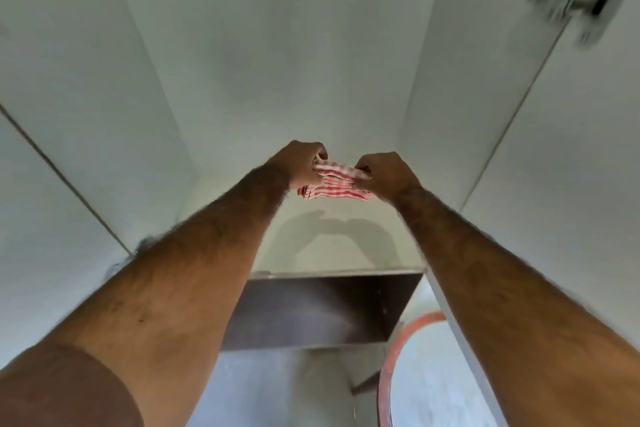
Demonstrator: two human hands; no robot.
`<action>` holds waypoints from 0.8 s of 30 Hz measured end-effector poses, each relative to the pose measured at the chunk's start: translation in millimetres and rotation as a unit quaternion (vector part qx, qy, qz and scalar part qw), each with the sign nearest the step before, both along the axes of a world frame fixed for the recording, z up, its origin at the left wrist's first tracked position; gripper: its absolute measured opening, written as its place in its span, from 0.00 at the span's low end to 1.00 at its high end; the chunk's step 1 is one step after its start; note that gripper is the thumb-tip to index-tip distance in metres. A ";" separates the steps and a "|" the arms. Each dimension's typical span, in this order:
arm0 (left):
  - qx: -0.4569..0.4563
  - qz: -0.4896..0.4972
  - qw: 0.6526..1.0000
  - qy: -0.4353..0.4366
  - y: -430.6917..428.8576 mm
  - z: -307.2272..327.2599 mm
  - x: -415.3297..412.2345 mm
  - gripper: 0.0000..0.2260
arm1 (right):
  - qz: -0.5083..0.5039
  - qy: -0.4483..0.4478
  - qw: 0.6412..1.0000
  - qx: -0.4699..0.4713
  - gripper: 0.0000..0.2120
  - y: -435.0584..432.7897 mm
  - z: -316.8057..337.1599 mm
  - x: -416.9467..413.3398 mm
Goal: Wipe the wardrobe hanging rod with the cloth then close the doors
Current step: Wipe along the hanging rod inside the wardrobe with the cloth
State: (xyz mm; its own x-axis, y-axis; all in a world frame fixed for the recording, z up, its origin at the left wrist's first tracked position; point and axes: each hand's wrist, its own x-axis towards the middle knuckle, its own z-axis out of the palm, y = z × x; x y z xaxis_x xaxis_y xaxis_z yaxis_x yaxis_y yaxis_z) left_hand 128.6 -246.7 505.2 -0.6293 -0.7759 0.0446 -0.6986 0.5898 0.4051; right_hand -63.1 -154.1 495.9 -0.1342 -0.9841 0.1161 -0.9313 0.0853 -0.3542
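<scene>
Both my hands are stretched forward into the open wardrobe, holding a red-and-white checked cloth (pixel 334 184) between them. My left hand (pixel 299 163) pinches the cloth's left end and my right hand (pixel 386 173) grips its right end. The cloth is bunched and hangs a little below my fingers. The hanging rod is not visible in this view. The left wardrobe door (pixel 52 184) and the right wardrobe door (pixel 561 166) both stand open on either side of my arms.
A metal hinge (pixel 585 7), blurred, sits on the right door near the top. The pale wardrobe floor panel (pixel 332 250) lies below my hands, with a dark brown front panel (pixel 322 308) beneath it. A round object with an orange rim (pixel 398 357) is at the lower right.
</scene>
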 end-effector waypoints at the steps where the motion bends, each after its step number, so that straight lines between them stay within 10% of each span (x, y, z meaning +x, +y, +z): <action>1: -0.013 0.007 1.000 0.014 -7.5 21.5 8.0 0.21 | 0.009 0.002 1.000 -0.023 0.15 -8.4 21.1 4.0; 13: -0.193 0.046 0.975 0.102 -88.0 223.7 110.6 0.15 | 0.110 0.096 0.963 -0.226 0.13 -114.8 222.8 67.4; 24: -0.369 0.048 0.890 0.263 -153.4 395.6 190.8 0.15 | 0.134 0.078 0.853 -0.498 0.16 -188.3 384.8 150.9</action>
